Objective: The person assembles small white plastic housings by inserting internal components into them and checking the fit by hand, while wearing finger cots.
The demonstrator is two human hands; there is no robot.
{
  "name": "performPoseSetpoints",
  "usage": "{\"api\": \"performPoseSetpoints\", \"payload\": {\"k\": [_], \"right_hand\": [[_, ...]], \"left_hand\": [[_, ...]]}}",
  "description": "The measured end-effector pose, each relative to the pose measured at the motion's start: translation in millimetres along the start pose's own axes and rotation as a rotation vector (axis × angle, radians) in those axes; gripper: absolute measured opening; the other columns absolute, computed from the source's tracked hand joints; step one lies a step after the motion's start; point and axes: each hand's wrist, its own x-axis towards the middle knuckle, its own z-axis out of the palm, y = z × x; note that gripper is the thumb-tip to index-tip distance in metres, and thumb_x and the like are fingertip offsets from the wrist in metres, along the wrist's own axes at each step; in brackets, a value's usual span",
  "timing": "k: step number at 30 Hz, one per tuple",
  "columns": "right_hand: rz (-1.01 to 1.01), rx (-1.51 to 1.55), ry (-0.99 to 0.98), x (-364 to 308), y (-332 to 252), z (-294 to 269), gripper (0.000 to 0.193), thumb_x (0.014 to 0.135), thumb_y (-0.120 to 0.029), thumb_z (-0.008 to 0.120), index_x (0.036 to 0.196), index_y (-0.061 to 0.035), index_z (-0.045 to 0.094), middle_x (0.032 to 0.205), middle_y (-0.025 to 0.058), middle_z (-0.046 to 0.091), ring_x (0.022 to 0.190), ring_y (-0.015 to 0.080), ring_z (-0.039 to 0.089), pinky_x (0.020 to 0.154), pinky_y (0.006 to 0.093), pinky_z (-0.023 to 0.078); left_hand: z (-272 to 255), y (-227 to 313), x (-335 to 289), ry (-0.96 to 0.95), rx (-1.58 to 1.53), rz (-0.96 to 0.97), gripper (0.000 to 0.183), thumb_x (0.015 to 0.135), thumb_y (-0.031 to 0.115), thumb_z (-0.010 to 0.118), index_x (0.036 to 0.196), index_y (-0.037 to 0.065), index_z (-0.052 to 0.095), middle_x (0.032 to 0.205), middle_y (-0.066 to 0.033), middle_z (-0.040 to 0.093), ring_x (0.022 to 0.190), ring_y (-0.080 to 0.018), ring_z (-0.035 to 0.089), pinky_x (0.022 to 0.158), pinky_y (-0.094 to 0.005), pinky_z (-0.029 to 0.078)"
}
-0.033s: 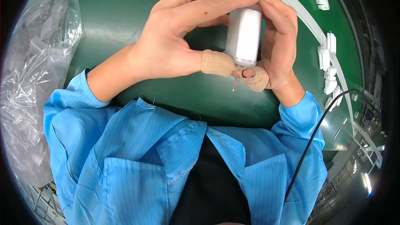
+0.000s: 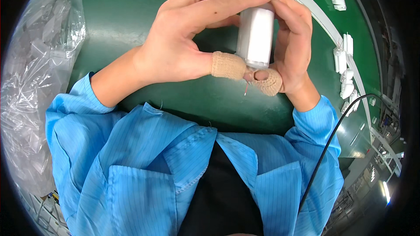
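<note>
Between my two hands is a small white box-shaped piece (image 2: 259, 35) with a translucent casing, held above the green tabletop. My left hand (image 2: 181, 39) reaches round from the left, its fingers on the far end and its thumb at the near end. On the other side my right hand (image 2: 294, 43) is curled against the piece, fingers at the far end, thumb below. Both thumbs wear tan knitted finger covers (image 2: 228, 66). A short thin red and white wire (image 2: 246, 89) pokes out below the thumb tips. The piece's far end is hidden by my fingers.
A large clear plastic bag (image 2: 35, 87) of pale pieces lies along the left. Several white pieces (image 2: 340, 59) with thin wires sit by the white curved strip (image 2: 326, 24) at right. One white piece (image 2: 337, 2) lies farther back. A black cable (image 2: 326, 148) passes my right sleeve.
</note>
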Motion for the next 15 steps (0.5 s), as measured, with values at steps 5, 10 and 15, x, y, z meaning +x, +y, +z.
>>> {"api": "performPoseSetpoints", "payload": {"k": [5, 10, 15], "right_hand": [[0.024, -0.013, -0.007, 10, -4, 5, 0.095, 0.073, -0.054, 0.074, 0.135, 0.0052, 0.034, 0.127, 0.0186, 0.039, 0.116, 0.0284, 0.046, 0.099, 0.0401, 0.039], [0.265, 0.279, 0.021, 21, -7, -1, 0.078, 0.081, -0.043, 0.069, 0.134, 0.0065, 0.041, 0.127, 0.0160, 0.043, 0.119, 0.0265, 0.046, 0.097, 0.0382, 0.041], [0.343, 0.425, 0.062, 23, -11, -8, 0.061, 0.071, -0.004, 0.079, 0.123, 0.0043, 0.050, 0.123, 0.0172, 0.051, 0.109, 0.0213, 0.057, 0.087, 0.0329, 0.053]], "left_hand": [[32, -56, 15, 0.066, -0.249, 0.360, 0.081, 0.067, 0.008, 0.083, 0.136, -0.001, 0.043, 0.123, -0.0130, 0.043, 0.113, -0.0218, 0.049, 0.093, -0.0322, 0.045], [11, -10, 5, 0.123, -0.849, -0.330, 0.083, 0.069, 0.005, 0.081, 0.141, 0.005, 0.039, 0.128, -0.0076, 0.033, 0.124, -0.0209, 0.041, 0.101, -0.0336, 0.041], [8, -18, 1, 0.066, -0.445, -0.295, 0.069, 0.069, 0.006, 0.082, 0.131, 0.004, 0.051, 0.129, -0.0089, 0.032, 0.123, -0.0205, 0.042, 0.096, -0.0304, 0.046]]}}
